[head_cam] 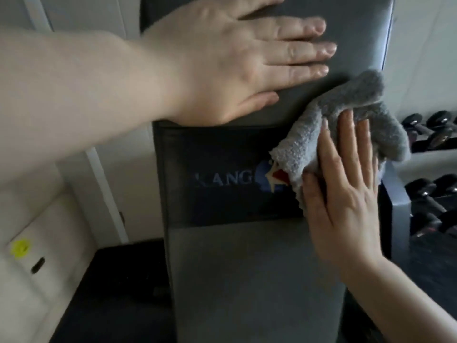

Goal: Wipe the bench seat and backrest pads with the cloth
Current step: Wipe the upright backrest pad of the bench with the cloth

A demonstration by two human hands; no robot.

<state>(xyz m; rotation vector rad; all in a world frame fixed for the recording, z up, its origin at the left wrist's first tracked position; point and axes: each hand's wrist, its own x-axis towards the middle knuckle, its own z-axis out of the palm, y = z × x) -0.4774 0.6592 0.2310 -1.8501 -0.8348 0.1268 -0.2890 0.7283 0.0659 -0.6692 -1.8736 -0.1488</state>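
A dark grey padded bench fills the middle of the view. Its upper pad [356, 33] runs to the top edge, and a lower pad [247, 280] reaches the bottom. Between them sits a dark band with a printed logo [222, 180]. My left hand [232, 58] lies flat on the upper pad with straight fingers pointing right. My right hand [346, 191] presses a fluffy grey cloth [346, 112] against the bench's right side with flat fingers. The cloth bunches above my fingertips and covers part of the logo.
Black dumbbells [430, 194] sit on a rack at the right, close to the bench. A pale cabinet or box with a yellow sticker [21, 247] stands at the lower left. Black floor matting [118, 293] lies left of the bench. White wall panels rise behind.
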